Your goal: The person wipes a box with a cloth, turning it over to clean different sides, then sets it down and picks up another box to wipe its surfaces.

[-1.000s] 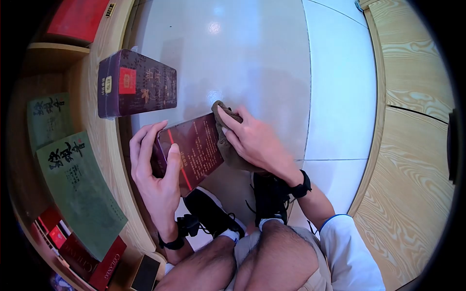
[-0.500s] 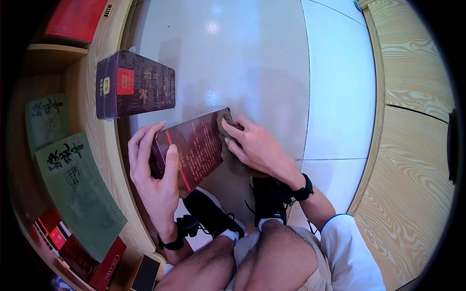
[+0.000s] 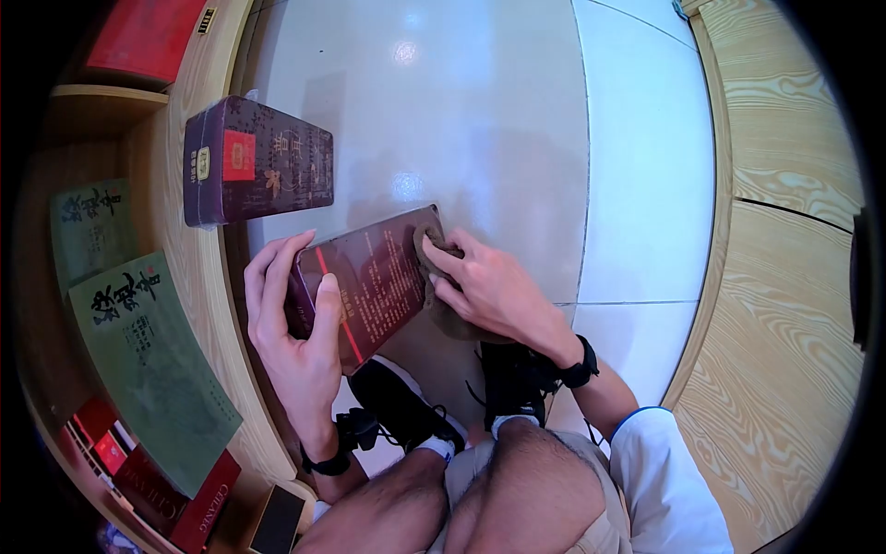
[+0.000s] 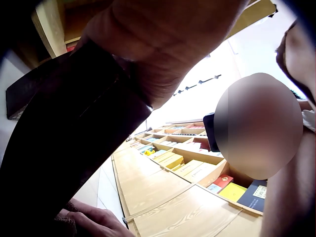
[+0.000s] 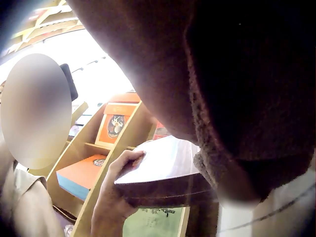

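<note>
A dark red box (image 3: 383, 282) with gold print and a red stripe is tilted above the floor. The left hand (image 3: 300, 332) grips its left end, thumb on the printed face and fingers round the far edge. Against the box's right end, the right hand (image 3: 498, 291) holds a brown cloth (image 3: 452, 319), fingers curled into it. The left wrist view shows the box (image 4: 74, 123) as a dark shape beneath the left hand (image 4: 158, 44). In the right wrist view the cloth (image 5: 247, 98) fills the upper right, touching the box (image 5: 163, 163).
A second dark purple box (image 3: 277, 162) stands at the upper left beside the wooden shelf edge (image 3: 208, 305). Green packets (image 3: 152, 360) and red boxes (image 3: 208, 503) lie in the shelf. Wooden cabinet fronts (image 3: 784, 351) line the right. Shoes (image 3: 401, 402) are below the held box.
Over the last second the right hand and cloth have shifted slightly right and down along the box's right end, uncovering its upper right corner. The left hand keeps its grip.
</note>
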A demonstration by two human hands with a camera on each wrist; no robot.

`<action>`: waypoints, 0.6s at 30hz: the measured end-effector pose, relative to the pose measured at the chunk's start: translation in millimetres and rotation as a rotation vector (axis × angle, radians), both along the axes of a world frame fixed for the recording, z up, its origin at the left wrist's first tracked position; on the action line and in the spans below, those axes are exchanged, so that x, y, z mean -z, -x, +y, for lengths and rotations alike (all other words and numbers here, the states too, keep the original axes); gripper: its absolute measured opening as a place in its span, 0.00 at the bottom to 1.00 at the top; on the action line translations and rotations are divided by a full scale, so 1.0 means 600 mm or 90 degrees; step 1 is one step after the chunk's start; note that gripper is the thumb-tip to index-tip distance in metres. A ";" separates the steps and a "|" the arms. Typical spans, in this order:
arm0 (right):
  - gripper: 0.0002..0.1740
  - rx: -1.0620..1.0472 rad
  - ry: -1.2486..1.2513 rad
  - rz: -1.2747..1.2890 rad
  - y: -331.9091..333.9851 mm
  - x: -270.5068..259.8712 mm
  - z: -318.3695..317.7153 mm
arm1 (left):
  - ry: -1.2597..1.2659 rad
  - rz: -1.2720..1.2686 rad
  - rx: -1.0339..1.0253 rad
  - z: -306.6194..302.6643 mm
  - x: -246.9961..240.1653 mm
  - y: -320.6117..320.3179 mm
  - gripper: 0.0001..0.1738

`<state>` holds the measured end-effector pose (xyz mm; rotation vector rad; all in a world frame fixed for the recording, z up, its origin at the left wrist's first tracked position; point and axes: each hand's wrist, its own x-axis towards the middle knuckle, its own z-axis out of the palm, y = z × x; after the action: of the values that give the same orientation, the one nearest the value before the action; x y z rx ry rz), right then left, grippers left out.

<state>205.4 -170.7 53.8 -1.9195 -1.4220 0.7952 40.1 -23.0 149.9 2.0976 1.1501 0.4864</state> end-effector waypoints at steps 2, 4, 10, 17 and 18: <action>0.26 -0.012 0.018 -0.010 0.003 -0.001 -0.003 | -0.016 0.000 0.008 0.001 0.003 0.002 0.22; 0.26 -0.014 0.021 -0.010 0.006 -0.004 -0.005 | 0.007 -0.008 -0.006 -0.002 -0.006 -0.005 0.22; 0.26 -0.011 0.042 0.003 0.007 -0.009 -0.006 | 0.007 0.003 -0.001 -0.002 -0.008 -0.004 0.22; 0.26 -0.019 0.073 0.005 0.010 -0.014 -0.011 | -0.003 -0.001 0.001 -0.001 -0.006 -0.003 0.22; 0.26 -0.019 0.073 0.005 0.010 -0.014 -0.012 | 0.003 -0.001 0.001 -0.002 -0.008 -0.005 0.22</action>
<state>199.3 -178.1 62.3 -1.9823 -1.4306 0.9144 43.0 -24.3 154.6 2.0932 1.1480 0.4833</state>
